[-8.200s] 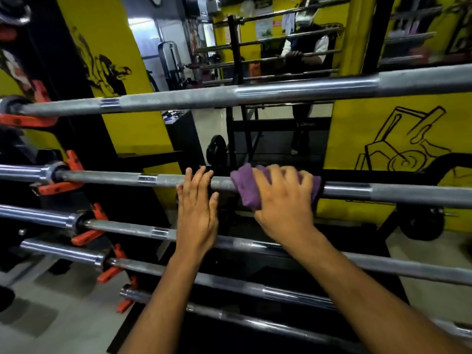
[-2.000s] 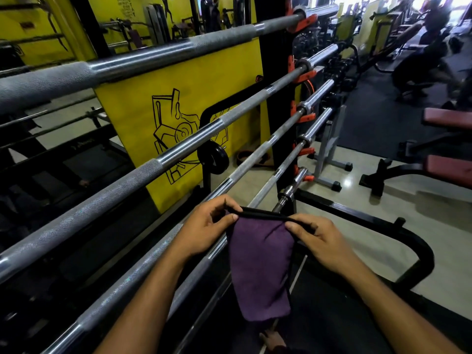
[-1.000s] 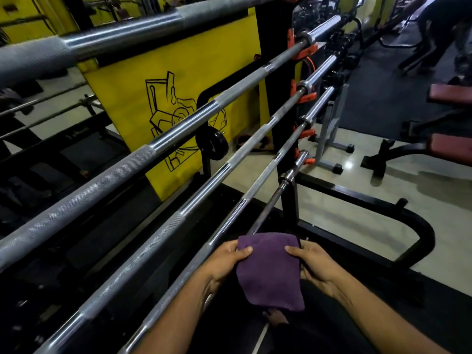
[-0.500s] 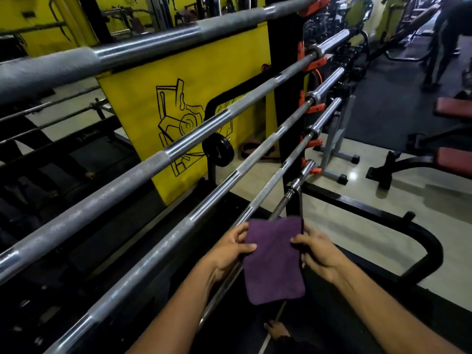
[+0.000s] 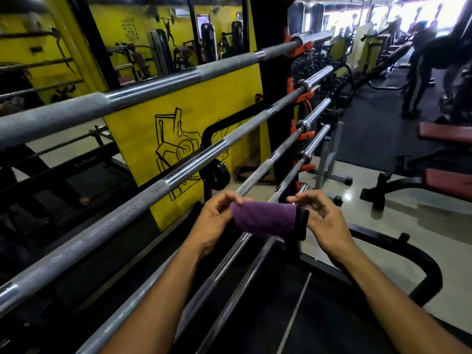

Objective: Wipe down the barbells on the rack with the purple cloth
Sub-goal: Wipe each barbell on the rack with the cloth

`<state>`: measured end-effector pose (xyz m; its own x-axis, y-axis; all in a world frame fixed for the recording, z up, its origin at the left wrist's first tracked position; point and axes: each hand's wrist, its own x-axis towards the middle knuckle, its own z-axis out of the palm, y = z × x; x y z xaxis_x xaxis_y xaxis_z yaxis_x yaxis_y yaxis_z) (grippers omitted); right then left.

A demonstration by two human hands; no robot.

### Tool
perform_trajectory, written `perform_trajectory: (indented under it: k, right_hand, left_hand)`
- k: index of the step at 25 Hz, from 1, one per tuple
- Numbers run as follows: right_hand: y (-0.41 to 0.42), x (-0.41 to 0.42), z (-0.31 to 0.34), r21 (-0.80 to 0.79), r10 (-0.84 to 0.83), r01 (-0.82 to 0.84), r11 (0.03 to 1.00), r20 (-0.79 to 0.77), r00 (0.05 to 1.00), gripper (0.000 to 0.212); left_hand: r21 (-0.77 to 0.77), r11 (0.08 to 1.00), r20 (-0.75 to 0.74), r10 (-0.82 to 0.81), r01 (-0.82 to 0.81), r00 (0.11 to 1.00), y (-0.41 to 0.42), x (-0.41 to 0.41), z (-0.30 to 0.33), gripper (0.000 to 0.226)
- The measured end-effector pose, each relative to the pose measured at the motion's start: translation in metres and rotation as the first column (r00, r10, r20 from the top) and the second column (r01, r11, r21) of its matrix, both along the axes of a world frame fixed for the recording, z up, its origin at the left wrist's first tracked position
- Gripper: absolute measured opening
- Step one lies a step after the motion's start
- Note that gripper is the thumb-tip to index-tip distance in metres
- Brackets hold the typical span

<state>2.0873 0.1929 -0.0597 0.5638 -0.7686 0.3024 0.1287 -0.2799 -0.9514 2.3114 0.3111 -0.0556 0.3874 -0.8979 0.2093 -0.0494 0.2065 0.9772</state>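
Several steel barbells [image 5: 143, 198] lie stacked on a black rack with orange holders [image 5: 301, 95], running from lower left to upper right. The purple cloth [image 5: 265, 220], edged in black on its right side, is stretched short and folded between my hands above the lower barbells [image 5: 255, 264]. My left hand [image 5: 217, 221] pinches its left end between thumb and fingers. My right hand [image 5: 319, 221] holds the right end with curled fingers. The cloth hides a short stretch of the lower bars behind it.
A yellow panel with a black drawing [image 5: 184, 139] stands behind the rack, with a mirror above. A black curved floor frame [image 5: 421, 264] sits at the right. Red padded benches [image 5: 449, 157] and people [image 5: 421, 65] are far right.
The cloth hung long from my hands half a second ago; now it is folded up shorter and raised higher, with my hands a little wider apart.
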Motion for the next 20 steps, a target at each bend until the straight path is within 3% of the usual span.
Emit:
perform_trajectory:
  k: [3,5,8,11,13,15,18,20]
  right_hand:
    - [0.000,0.000,0.005,0.121,0.073,-0.055,0.991,-0.150,0.986,0.021]
    - [0.003,0.006,0.004,0.228,0.061,-0.012,0.974,-0.209,0.976,0.027]
    - [0.020,0.017,0.005,0.552,0.056,0.000,0.834,-0.086,0.995,0.045]
    - [0.027,0.022,-0.009,0.670,0.029,-0.034,0.741,0.019,0.999,0.049]
    - [0.026,0.020,-0.013,0.690,0.027,-0.066,0.721,0.067,0.997,0.052]
    - [0.026,0.012,-0.010,0.716,0.064,-0.145,0.683,0.138,0.988,0.051]
    - [0.019,-0.006,-0.010,0.695,0.087,-0.347,0.630,0.380,0.921,0.063]
    - [0.002,-0.013,-0.011,0.745,-0.012,-0.342,0.573,0.425,0.905,0.077]
  left_hand:
    - [0.130,0.991,-0.029,0.023,-0.019,0.999,0.000,-0.004,0.014,0.014]
    - [0.257,0.965,-0.044,0.066,-0.053,0.997,-0.001,-0.014,0.018,0.024]
    - [0.401,0.915,-0.276,0.175,-0.052,0.945,-0.002,-0.032,0.015,0.040]
    - [0.360,0.930,-0.454,0.110,0.070,0.884,0.007,-0.040,-0.001,0.049]
    - [0.344,0.932,-0.379,0.030,0.110,0.925,0.013,-0.051,-0.018,0.038]
    - [0.356,0.933,-0.225,0.034,0.050,0.974,0.011,-0.057,-0.027,0.028]
    - [0.270,0.962,-0.014,0.050,-0.045,0.999,0.003,-0.048,-0.003,0.021]
    - [0.158,0.983,0.170,-0.121,0.095,0.978,-0.002,-0.034,0.025,0.020]
